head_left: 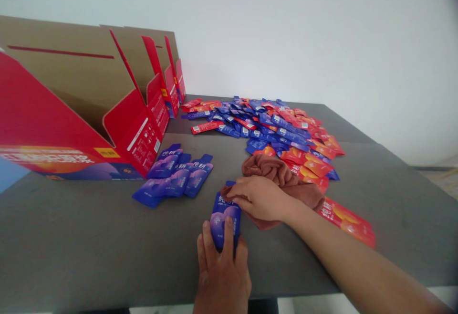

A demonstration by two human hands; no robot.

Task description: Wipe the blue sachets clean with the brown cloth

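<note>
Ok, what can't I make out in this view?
All in the head view:
Flat blue-purple pouch: lower end partly behind left hand, top partly under crumpled brown cloth.
Nearest red cardboard box: left end cut off by picture edge, floor behind front wall.
White print on its side: too small and blurred.

Pale wall [286, 32] (softly lit), dark grey table [107, 252] below

White characters starting with "纯" stand on the blue pouch [217, 237] under the hand [223, 268], on the blue pouches [178, 180] beside the red box [134, 135] and on a large red pouch [352, 225]; the box's printed lines and barcode [157, 145] are too blurred to read.
</note>
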